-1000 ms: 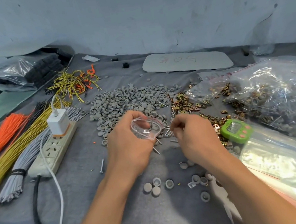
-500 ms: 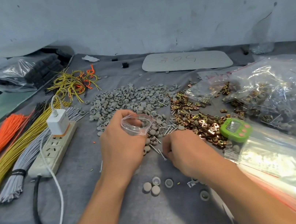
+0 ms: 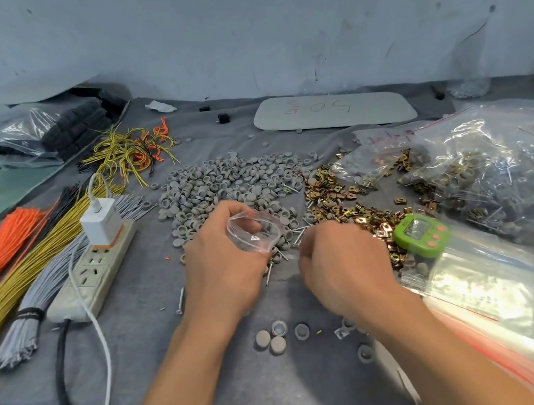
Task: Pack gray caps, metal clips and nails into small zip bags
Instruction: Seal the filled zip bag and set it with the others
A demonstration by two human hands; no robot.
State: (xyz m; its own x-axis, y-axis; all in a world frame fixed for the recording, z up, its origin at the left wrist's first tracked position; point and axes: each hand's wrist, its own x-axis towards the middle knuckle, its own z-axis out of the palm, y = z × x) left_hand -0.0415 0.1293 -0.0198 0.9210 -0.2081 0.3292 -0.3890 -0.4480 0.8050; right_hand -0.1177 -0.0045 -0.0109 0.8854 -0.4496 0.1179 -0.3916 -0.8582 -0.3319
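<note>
Left hand (image 3: 224, 271) pinched a small zip bag (image 3: 253, 237), mouth open, over the gray caps (image 3: 222, 188). Right hand (image 3: 344, 267) curled, blurred, beside loose nails (image 3: 298, 234); grip contents unclear. Filled bags (image 3: 496, 168) heaped right; large piles of caps and metal clips (image 3: 345, 204) on bench (image 3: 138, 325): probably much left.

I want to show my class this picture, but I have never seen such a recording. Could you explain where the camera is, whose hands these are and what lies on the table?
There is no machine here. A person wears a wide-angle camera on the head, so you look down on their own two hands. The left hand holds a small zip bag, mouth open. The right hand, curled and blurred, is down by loose nails; what it holds is hidden. On the gray-clothed table lie a pile of gray caps, metal clips, a green timer and a power strip.
</note>
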